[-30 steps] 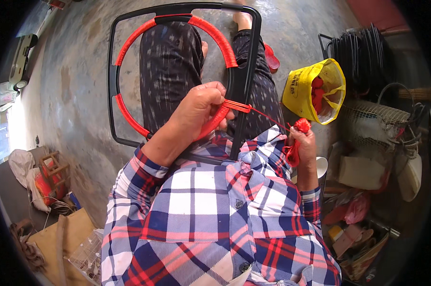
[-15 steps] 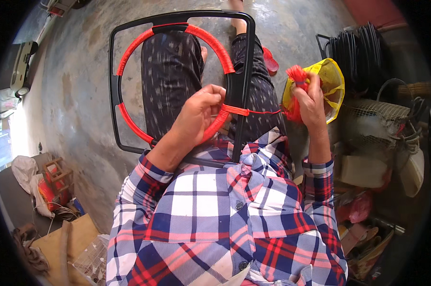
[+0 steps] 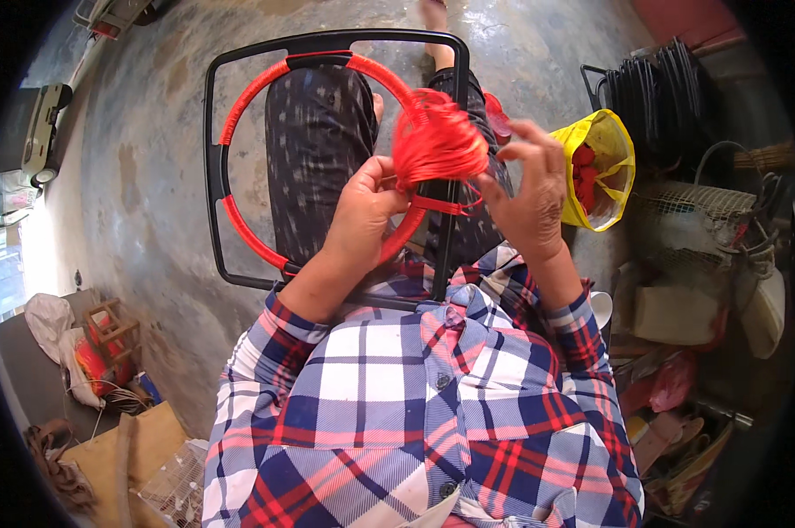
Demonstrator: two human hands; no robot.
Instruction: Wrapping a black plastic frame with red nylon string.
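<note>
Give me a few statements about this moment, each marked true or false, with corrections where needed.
1. The red cord bundle is left of the right hand in the picture. True.
2. The right hand is clenched in a fist. False: its fingers are spread.
3. The ring sits inside the black frame. True.
4. The ring is covered in red all the way round. False: bare black stretches show, for instance at its top and left.
5. The yellow bag has red things inside. True.
6. The yellow bag is on the person's left. False: it is on the right.
</note>
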